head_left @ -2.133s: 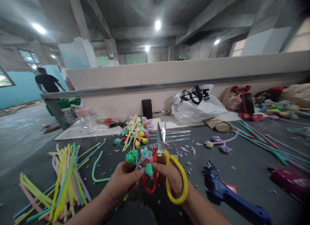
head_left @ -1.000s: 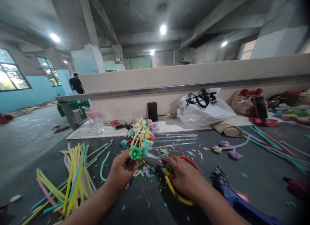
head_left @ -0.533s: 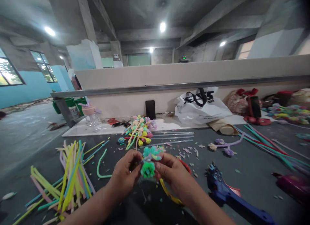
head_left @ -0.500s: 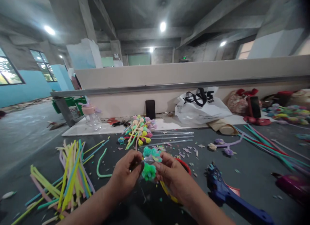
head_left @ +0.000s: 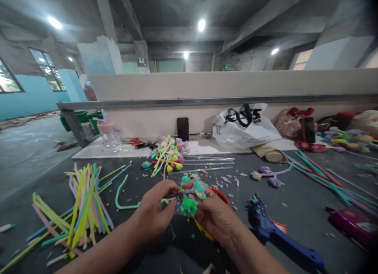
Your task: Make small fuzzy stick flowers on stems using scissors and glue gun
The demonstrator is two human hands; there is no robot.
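Both my hands pinch a small cluster of fuzzy pipe-cleaner flowers (head_left: pixel 190 195), green and teal with a pale stem. My left hand (head_left: pixel 155 213) grips the stem end from the left with closed fingers. My right hand (head_left: pixel 211 215) is closed on the flower heads from the right. Scissors with a red and a yellow handle (head_left: pixel 220 193) lie on the dark mat just behind and under my right hand, mostly hidden by it.
A heap of coloured pipe cleaners (head_left: pixel 79 205) lies at left. A bunch of finished flowers (head_left: pixel 169 154) lies ahead, with clear sticks (head_left: pixel 206 163) beside it. A blue glue gun (head_left: pixel 274 234) lies at right. White bag (head_left: pixel 245 126), phone (head_left: pixel 182 128) and jar (head_left: pixel 109 136) stand by the low wall.
My right hand set the scissors down on the mat and joined my left hand on the flower cluster. The cluster has since turned slightly between my fingers.
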